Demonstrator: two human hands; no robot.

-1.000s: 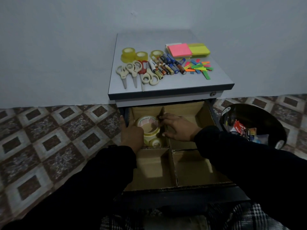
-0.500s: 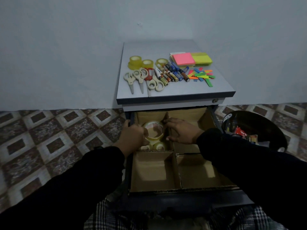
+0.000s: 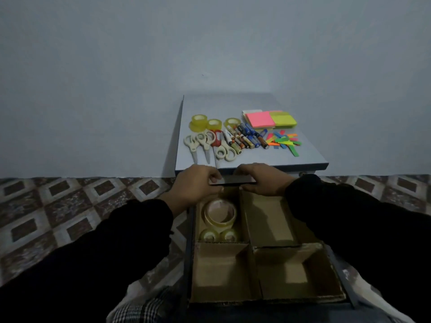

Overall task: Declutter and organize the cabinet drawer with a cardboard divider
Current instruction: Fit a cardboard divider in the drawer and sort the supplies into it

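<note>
the drawer (image 3: 190,252) of the small cabinet (image 3: 256,159) stands pulled out toward the person. a cardboard divider (image 3: 250,250) sits inside it and splits it into four compartments. the far left compartment holds one large tape roll (image 3: 220,214) lying flat, with two small tape rolls (image 3: 219,235) just in front of it, side by side. the other three compartments show bare cardboard.

both hands are raised at the front edge of the cabinet top. the left hand (image 3: 196,183) has its fingers curled, with thumb and fingertips closed together against the dark front edge strip (image 3: 233,181). the right hand (image 3: 263,180) lies with fingers curled over the same strip from the other side. whether either hand actually grips the strip cannot be told.

on the cabinet top lie three yellow tape rolls (image 3: 213,122), several scissors (image 3: 207,143) with cream and red handles, a row of batteries (image 3: 247,138), pink and yellow sticky note pads (image 3: 270,118), and a scatter of coloured index tabs (image 3: 284,142). the floor (image 3: 70,206) is patterned tile.
</note>
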